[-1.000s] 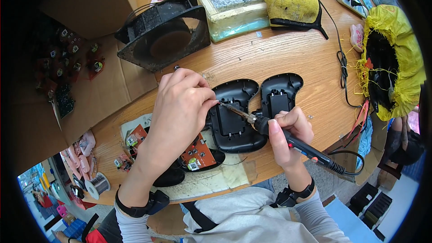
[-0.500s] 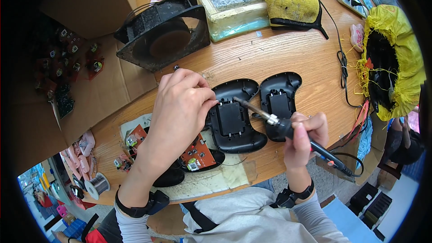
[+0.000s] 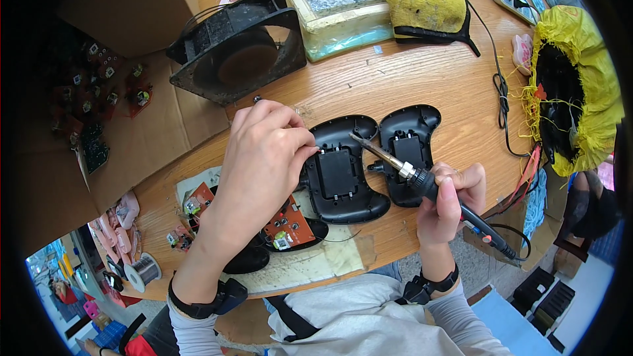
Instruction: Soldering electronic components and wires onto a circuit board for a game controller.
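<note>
My right hand grips a soldering iron by its dark handle. The iron's metal tip points up and left, over the upper right part of a black game controller shell that lies with its inside up. At that shell's left edge, beside the metal contacts of its square battery box, my left hand is closed in a pinch. What its fingertips hold is too small to make out. Partly behind the iron lies a second black controller shell. An orange circuit board sits below my left wrist.
A black fan stands at the back left, beside a cardboard box with circuit boards. Behind are a pale tray and a yellow cloth. A yellow sack is at right, a solder spool at left.
The soldering iron's tip has moved slightly up and to the right, away from the battery contacts. My left hand stays in its pinch at the same place.
</note>
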Action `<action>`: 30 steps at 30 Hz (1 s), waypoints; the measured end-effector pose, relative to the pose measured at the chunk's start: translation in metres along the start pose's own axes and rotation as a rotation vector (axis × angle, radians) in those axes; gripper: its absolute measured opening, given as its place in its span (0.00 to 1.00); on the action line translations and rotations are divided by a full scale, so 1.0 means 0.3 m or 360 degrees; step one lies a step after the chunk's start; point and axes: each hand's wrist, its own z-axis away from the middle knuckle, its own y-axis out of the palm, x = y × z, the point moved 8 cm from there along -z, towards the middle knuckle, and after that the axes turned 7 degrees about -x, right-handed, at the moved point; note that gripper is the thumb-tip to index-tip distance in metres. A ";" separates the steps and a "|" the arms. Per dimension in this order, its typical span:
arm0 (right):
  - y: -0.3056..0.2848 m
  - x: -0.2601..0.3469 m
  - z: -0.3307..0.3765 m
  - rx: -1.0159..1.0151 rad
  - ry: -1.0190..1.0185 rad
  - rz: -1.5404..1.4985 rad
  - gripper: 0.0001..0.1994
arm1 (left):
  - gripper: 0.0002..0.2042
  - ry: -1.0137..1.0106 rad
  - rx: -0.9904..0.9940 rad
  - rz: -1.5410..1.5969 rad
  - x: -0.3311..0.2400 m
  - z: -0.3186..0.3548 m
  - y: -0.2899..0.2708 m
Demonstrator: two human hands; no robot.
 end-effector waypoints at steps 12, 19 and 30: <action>-0.023 -0.004 0.000 -0.0050 0.0090 -0.0205 0.08 | 0.10 -0.0301 -0.0251 0.0217 0.052 0.109 -0.190; -0.023 -0.005 -0.002 -0.0084 0.0088 -0.0253 0.08 | 0.13 0.0018 0.0026 0.0045 -0.151 0.324 -0.143; -0.030 -0.005 0.003 -0.0078 0.0139 -0.0250 0.08 | 0.09 0.0198 0.0068 0.0147 -0.227 0.279 0.004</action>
